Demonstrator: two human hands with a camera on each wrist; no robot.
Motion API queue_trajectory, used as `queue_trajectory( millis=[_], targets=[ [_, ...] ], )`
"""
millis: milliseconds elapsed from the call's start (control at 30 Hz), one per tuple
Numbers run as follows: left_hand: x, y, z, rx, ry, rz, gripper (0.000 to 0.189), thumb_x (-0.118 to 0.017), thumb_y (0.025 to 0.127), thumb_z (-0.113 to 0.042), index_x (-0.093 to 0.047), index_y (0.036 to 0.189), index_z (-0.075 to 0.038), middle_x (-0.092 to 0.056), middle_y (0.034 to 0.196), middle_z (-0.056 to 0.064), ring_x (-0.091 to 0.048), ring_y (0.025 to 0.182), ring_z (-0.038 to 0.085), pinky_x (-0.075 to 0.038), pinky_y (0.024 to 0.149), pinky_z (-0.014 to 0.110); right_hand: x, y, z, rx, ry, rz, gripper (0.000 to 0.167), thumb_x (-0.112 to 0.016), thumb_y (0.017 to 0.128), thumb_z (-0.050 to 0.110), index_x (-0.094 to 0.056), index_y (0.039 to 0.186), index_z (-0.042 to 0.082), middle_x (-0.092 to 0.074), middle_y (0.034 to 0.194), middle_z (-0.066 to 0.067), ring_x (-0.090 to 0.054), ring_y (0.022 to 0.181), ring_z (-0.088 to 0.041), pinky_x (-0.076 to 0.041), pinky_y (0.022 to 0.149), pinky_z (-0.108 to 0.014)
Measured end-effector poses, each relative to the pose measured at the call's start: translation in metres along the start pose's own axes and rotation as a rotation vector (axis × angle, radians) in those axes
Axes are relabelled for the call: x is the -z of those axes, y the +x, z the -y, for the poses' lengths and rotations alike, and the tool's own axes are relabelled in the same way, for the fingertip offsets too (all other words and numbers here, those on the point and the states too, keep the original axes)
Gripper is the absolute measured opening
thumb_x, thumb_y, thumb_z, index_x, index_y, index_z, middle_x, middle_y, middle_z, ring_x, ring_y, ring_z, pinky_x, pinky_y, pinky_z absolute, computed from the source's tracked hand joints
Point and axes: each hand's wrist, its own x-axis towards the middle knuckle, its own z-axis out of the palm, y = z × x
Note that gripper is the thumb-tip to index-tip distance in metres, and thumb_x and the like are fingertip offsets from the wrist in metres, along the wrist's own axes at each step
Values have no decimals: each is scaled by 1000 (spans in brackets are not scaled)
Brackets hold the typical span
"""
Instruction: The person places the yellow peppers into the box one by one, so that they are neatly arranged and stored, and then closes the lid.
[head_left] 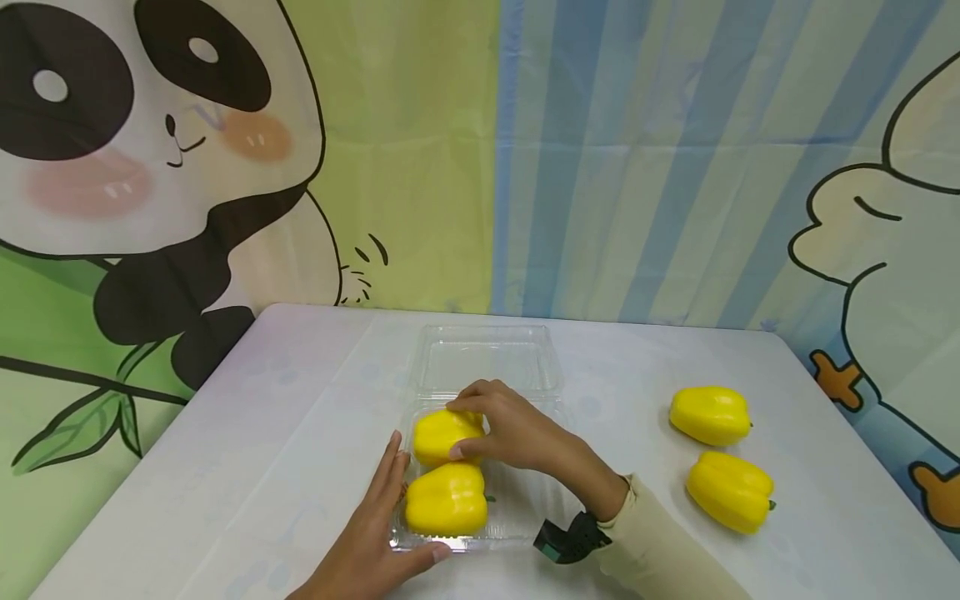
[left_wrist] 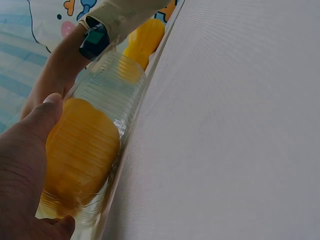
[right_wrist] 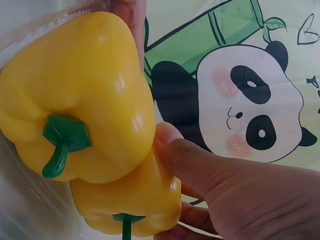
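Two yellow bell peppers lie one behind the other in the left half of a clear plastic clamshell container [head_left: 517, 500], its lid [head_left: 487, 358] folded back. My right hand [head_left: 517, 425] pinches the far pepper [head_left: 442, 437] between thumb and fingers. In the right wrist view its thumb presses the side of that pepper [right_wrist: 135, 200]. Nearer me is the second pepper [head_left: 447, 500], its green stem [right_wrist: 62, 142] showing. My left hand [head_left: 367, 517] spans the container's near left corner, fingers along the left side and thumb at the front edge. In the left wrist view this pepper [left_wrist: 82, 155] shows through the wall.
Two more yellow bell peppers, a farther one [head_left: 710, 415] and a nearer one [head_left: 731, 492], lie on the white table [head_left: 285, 467] to the right. Behind the table hangs a printed cloth [head_left: 420, 150] with cartoon animals. A black device [head_left: 573, 537] is strapped to my right wrist.
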Motion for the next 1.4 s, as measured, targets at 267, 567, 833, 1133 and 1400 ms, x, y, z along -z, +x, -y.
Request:
queue_trajectory(
  millis=[267,567,833,1133,1400],
  targets=[
    [1,1,0,-15,13,-4,119,-76,74,-60,-10,155,-4,12,161,-9,-12,146,30,-27,108,57,-3,3,3,-1,-28,-17,57,-78,81,40,-65,128,10,-59,124,-4,-52,114,-20,-47,98,-38],
    [0,-1,3,-50,18,-24,120,-77,73,-61,-11,155,-2,9,162,-6,-13,145,29,-28,109,55,-6,4,1,-24,-41,-38,57,-81,78,40,-67,124,9,-56,114,-2,-53,100,-15,-51,91,-31],
    [1,1,1,-14,18,1,120,-76,74,-61,-9,155,-4,12,161,-7,-13,145,30,-28,108,57,-6,3,4,-50,-56,-45,56,-82,77,40,-68,123,9,-56,107,2,-53,93,-12,-51,86,-27],
    [0,1,2,-36,-4,-3,119,-76,75,-58,-9,155,-2,12,162,-6,-11,146,29,-26,109,57,3,-4,-1,-9,48,16,44,-73,89,26,-65,126,4,-60,121,-5,-59,104,-18,-53,89,-32],
    [-1,1,2,-21,0,-5,120,-76,74,-61,-9,156,-4,12,162,-7,-10,146,29,-26,109,57,4,-4,-3,9,44,37,40,-71,91,18,-64,127,2,-59,124,-7,-57,108,-20,-51,91,-30]
  ],
)
